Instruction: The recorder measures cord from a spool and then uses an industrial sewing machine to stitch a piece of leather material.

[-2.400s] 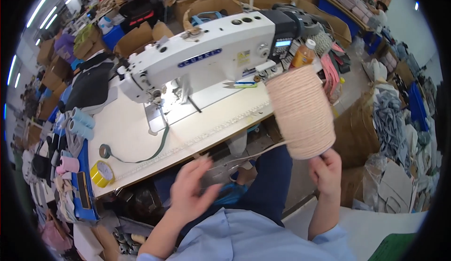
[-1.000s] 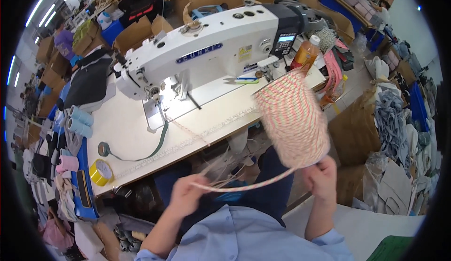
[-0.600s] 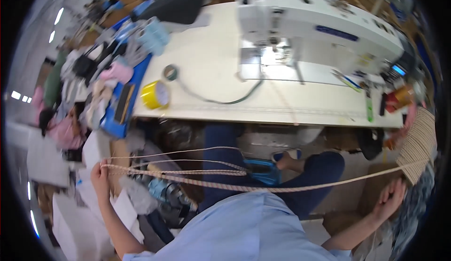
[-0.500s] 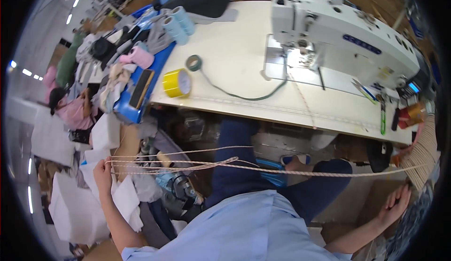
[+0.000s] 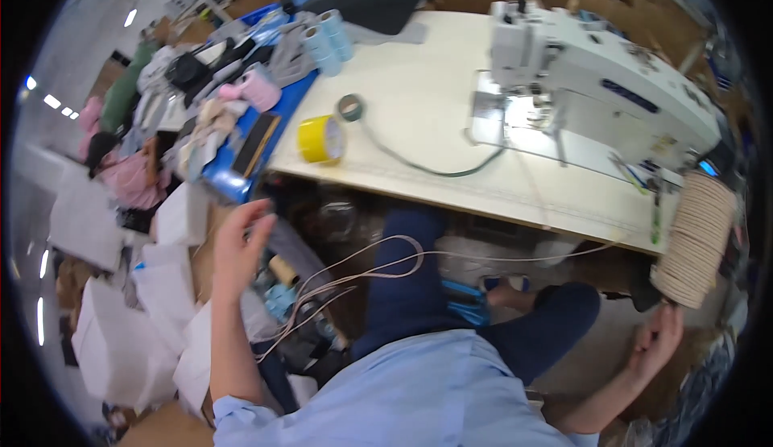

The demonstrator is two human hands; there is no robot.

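My left hand is raised near the table's front left corner, fingers apart and nothing between them. Below and to its right, loose pale cord hangs in loops across my dark-trousered legs and runs toward the right. My right hand, at the lower right, has curled fingers gripping the bottom end of a large beige cord spool, which is tilted beside the table's right front corner. A white sewing machine with its lamp lit stands on the cream table, a thin pale strand lying in front of it.
A yellow tape roll and green tape roll lie on the table's left part. Pale blue spools, pink spools and cloth crowd the left. Tools lie at the right. A person in pink is at far left, among white foam pieces.
My left hand has let go of the cord and moved up and rightward; the cord now sags in loops. My right hand and the spool have shifted slightly leftward.
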